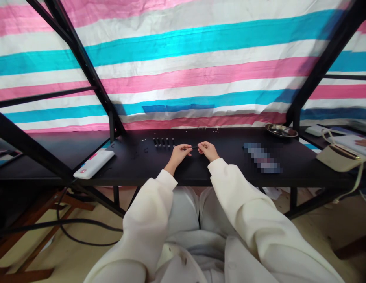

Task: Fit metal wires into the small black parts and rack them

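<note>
Over the middle of the black table (135,169), my left hand (180,152) and my right hand (207,149) face each other, fingers pinched. Between their fingertips runs a short, thin dark stick-like piece (195,147), lying about level; it is too small to name more exactly. Both hands grip it, one at each end. Just left of my left hand, several small black cylinders (163,142) with paler parts stand upright in a row.
A white box-like device (94,164) lies at the table's left end. To the right are a blurred-out bluish item (262,158), a shiny metal dish (281,130) and a cream bag (338,158). Small white scraps (216,130) lie along the back. Another person's hand (364,143) shows far right.
</note>
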A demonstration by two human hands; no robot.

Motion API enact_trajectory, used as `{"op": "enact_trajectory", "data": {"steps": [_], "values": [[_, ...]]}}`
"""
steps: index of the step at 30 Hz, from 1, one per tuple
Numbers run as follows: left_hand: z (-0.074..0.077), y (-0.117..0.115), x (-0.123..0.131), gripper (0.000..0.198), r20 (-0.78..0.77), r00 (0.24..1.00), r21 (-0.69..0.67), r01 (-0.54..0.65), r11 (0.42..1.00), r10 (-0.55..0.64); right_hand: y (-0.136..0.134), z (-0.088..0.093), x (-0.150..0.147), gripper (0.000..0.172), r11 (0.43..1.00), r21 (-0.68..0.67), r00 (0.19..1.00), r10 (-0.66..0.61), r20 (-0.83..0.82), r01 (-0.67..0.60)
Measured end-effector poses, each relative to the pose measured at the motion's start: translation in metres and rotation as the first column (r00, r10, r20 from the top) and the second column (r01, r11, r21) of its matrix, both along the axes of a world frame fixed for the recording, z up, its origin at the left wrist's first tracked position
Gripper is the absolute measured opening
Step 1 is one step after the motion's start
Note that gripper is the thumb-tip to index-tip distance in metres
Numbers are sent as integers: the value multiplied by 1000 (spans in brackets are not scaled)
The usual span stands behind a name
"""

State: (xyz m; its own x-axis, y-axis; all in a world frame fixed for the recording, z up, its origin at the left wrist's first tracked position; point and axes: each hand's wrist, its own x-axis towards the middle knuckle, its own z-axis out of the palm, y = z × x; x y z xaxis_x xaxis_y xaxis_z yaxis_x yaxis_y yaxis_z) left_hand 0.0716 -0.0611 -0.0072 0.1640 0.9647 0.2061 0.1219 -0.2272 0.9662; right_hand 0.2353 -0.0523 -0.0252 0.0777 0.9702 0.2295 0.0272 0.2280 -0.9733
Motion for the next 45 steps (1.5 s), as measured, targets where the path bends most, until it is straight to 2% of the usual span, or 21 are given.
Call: {"op": "enact_trajectory", "data": {"steps": [11,21,33,39,45], "values": [[-2,2,0,33,2,1000,20,-4,1000,3,0,1,0,36,1000,14,999,-11,-44,12],[-1,3,0,32,19,1000,28,-14,1000,13,-1,2,-1,34,996,81,999,-43,-28,45],[-4,2,0,34,32,998,34,51,998,-52,-3,3,-1,35,998,60,1000,-5,-25,7],[-3,2,1,32,25,999,29,25,999,-26,-2,2,-3,35,997,78,1000,3,-10,-2],[-9,6,2,26,-18,1000,109,22,994,-20,0,-1,-2,35,996,93,1000,-2,27,0]]}}
